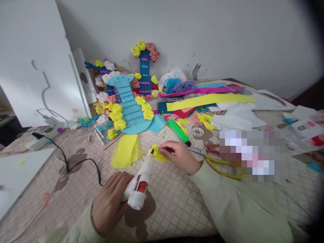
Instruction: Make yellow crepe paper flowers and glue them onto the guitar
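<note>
My left hand is wrapped round the handle of a white glue gun, whose small light glows red. The nozzle points away from me and meets a yellow crepe paper flower. That flower is pinched between the fingertips of my right hand; its far side is partly covered by the nozzle. Just left of the nozzle lies a stack of yellow crepe paper pieces. Behind it leans a light blue paper guitar shape with strings and yellow flowers along both sides.
Pliers with yellow handles and a green utility knife lie right of my hands. Yellow and magenta paper strips stretch across the back. A dark blue flowered piece leans on the wall. A black cable runs across the left side.
</note>
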